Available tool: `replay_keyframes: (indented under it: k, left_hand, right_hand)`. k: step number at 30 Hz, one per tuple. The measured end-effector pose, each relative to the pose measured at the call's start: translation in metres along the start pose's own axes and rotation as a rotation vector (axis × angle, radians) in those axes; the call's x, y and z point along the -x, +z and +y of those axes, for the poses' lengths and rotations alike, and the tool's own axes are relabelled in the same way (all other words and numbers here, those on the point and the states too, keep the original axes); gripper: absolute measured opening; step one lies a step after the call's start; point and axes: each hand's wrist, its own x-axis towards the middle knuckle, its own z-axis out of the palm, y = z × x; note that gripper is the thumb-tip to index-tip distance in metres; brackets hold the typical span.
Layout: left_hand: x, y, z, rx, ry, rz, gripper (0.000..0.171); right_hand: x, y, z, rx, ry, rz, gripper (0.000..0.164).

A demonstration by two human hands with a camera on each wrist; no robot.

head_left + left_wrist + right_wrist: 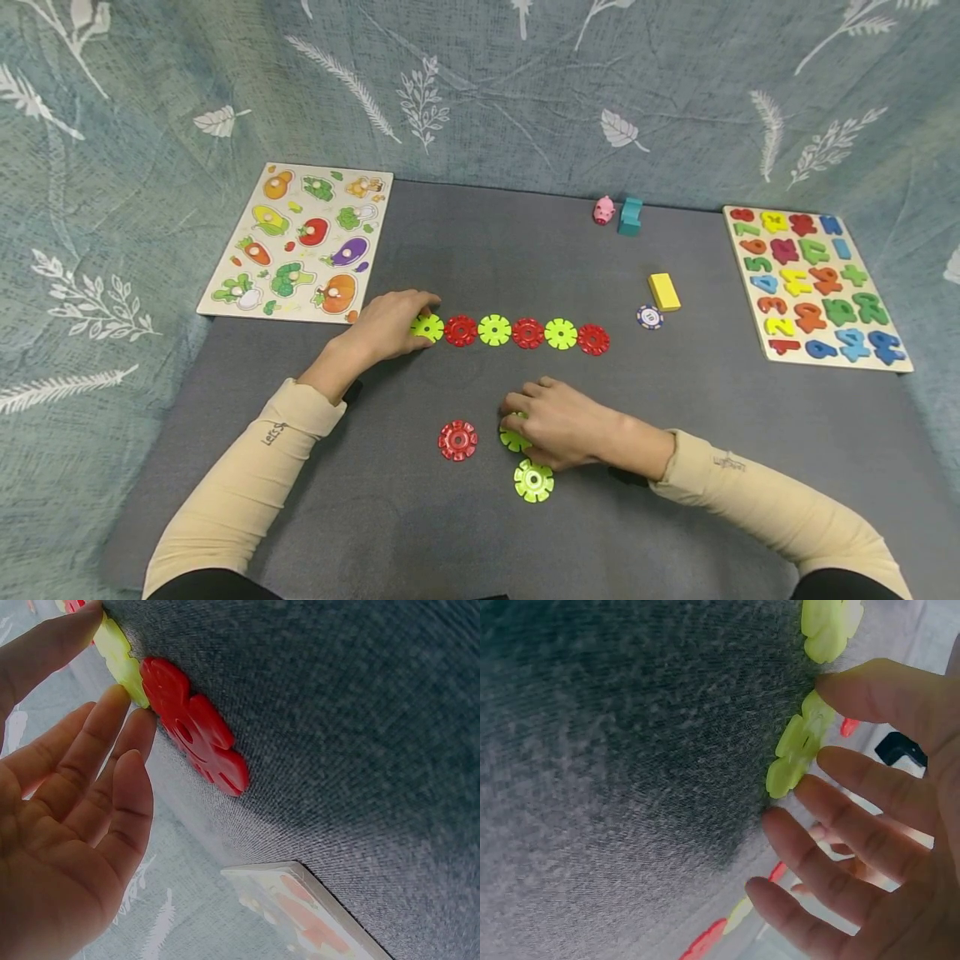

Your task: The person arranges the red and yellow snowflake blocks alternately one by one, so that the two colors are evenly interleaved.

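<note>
A row of notched plastic discs, lime green and red (pixel 461 331) by turns, runs across the cloth. At its left end my left hand (pixel 382 327) pinches a lime-green disc (pixel 427 327), thumb at its near edge and fingers at its far edge. The left wrist view shows another red disc (pixel 195 727) beside it, which the hand hides in the head view. Below the row, my right hand (pixel 558 423) holds a lime-green disc (pixel 799 746) lying on the cloth, between thumb and fingers. Near it lie another lime-green disc (pixel 533 481) and a red disc (pixel 457 440).
A vegetable puzzle board (pixel 300 242) lies at the back left, a number puzzle board (pixel 817 287) at the right. Between them are a pink pig figure (pixel 603 210), a teal block (pixel 631 217), a yellow block (pixel 664 292) and a poker chip (pixel 649 317).
</note>
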Motion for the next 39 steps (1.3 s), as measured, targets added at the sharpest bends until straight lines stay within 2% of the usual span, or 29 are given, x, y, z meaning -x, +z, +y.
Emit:
replay_keyframes:
  k: [6,12,18,30,35,39]
  left_hand:
    - [0.001,-0.002,0.000,0.000,0.000,-0.008,0.058]
    - [0.001,-0.002,0.000,-0.008,-0.007,-0.009,0.058]
    - [0.000,0.000,-0.001,-0.005,0.005,-0.009,0.058]
    - [0.000,-0.001,0.001,-0.012,0.007,-0.004,0.056]
    - [0.001,-0.001,0.000,-0.005,0.014,-0.001,0.055]
    - [0.001,-0.001,0.000,-0.003,0.012,-0.004,0.056]
  right_hand:
    - [-0.006,0.002,-0.002,-0.073,0.030,0.002,0.040]
    - [-0.014,-0.001,-0.006,-0.144,0.080,-0.054,0.046]
    - [-0.011,-0.002,-0.006,-0.177,0.102,-0.063,0.045]
    - [0.018,-0.006,0.022,-0.204,0.204,0.103,0.040]
    - [0.037,-0.007,0.038,-0.201,0.295,0.101,0.043]
    - [0.050,-0.009,0.052,-0.219,0.399,0.056,0.045]
